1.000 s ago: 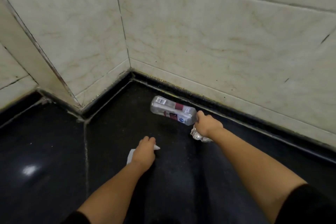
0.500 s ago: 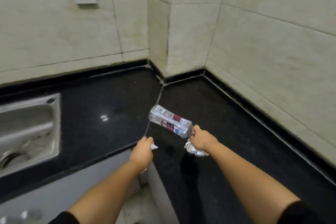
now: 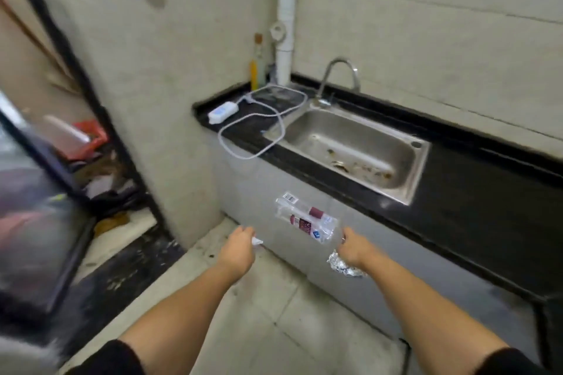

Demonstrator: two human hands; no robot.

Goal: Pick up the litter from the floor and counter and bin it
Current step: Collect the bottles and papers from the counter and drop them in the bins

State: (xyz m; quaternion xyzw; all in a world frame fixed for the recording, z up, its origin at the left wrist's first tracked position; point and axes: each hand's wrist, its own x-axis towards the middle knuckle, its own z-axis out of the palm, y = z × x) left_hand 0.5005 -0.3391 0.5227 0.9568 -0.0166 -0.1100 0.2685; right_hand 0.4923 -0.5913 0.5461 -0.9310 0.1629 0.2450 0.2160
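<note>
My right hand [image 3: 353,248] grips an empty clear plastic bottle [image 3: 306,218] by its neck; the bottle has a red label and points up and left. A crumpled ball of silver foil [image 3: 344,266] is tucked under the same hand. My left hand [image 3: 239,248] is closed on a small piece of white paper [image 3: 256,241], whose tip sticks out by the thumb. Both hands are held in the air in front of the grey cabinet front [image 3: 380,256], below the black counter [image 3: 475,189]. No bin shows in this view.
A steel sink [image 3: 350,146] with a tap [image 3: 338,76] is set in the counter. A white adapter with a looped cable [image 3: 222,111] lies at the counter's left end, by bottles [image 3: 256,65] and a white pipe [image 3: 286,18]. Clutter fills a dark doorway [image 3: 91,167] at left. The floor [image 3: 274,313] is pale tile.
The view has swung left, from the counter corner to the sink and the floor. Both hands have come off the counter with the bottle, foil and paper still in them.
</note>
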